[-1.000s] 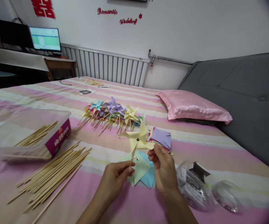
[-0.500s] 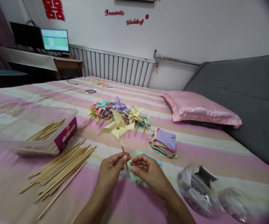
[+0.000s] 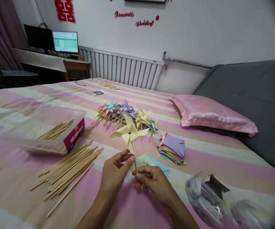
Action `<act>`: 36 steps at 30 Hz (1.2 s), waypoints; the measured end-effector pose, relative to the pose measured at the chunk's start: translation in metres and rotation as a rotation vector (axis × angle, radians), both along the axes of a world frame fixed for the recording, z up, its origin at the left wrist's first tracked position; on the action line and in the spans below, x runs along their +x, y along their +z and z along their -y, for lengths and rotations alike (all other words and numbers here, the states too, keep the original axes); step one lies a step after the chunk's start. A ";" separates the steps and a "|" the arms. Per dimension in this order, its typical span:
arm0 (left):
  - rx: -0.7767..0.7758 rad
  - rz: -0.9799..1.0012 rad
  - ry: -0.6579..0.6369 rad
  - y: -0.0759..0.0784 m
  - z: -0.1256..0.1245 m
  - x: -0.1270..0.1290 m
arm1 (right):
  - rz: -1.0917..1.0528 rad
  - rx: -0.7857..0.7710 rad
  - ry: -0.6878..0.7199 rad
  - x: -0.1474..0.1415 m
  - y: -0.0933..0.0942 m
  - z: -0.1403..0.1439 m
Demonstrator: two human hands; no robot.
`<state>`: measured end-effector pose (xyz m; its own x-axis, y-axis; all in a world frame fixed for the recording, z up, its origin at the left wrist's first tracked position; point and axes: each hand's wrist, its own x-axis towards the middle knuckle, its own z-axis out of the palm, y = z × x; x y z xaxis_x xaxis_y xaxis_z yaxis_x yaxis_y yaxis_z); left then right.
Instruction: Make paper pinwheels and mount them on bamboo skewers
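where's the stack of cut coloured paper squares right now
In the head view the stack of paper squares lies on the striped bed cover, right of centre, just right of the yellow pinwheel, with the pink pillow beyond it.

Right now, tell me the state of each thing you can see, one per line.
yellow pinwheel: upright, stick pinched by both hands
left hand: fingers on the stick
right hand: closed on the stick's lower end
loose sticks: lying in a pile
clear box: open, sticks inside
finished pinwheels: heaped
paper squares: stacked
monitor: on
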<state>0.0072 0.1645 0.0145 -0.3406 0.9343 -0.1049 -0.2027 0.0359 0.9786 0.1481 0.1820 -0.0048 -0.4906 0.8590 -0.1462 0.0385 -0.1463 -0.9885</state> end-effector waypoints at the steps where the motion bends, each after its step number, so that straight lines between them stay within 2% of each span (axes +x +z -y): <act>1: 0.028 -0.033 0.063 0.000 0.000 -0.003 | 0.007 -0.008 -0.004 0.000 0.000 0.000; 5: 0.158 -0.241 0.290 0.004 0.005 -0.011 | 0.020 -0.019 -0.009 0.001 -0.002 0.000; 8: 0.210 -0.353 0.381 0.008 0.009 -0.013 | 0.001 -0.023 0.015 0.000 -0.006 0.000; 14: 0.223 -0.489 0.390 0.013 0.010 -0.016 | -0.038 -0.049 0.078 -0.001 -0.013 0.002; 24: 0.227 -0.489 0.378 0.011 0.010 -0.018 | -0.022 -0.039 0.077 0.000 -0.013 0.003; 32: 0.242 -0.584 0.357 0.009 0.011 -0.013 | -0.014 -0.036 0.069 -0.001 -0.008 0.003; 34: 0.270 -0.620 0.380 0.010 0.013 -0.011 | -0.012 -0.037 0.069 -0.001 -0.007 0.003; 36: 0.307 -0.651 0.463 0.011 0.015 -0.011 | 0.002 -0.034 0.063 0.000 -0.006 0.002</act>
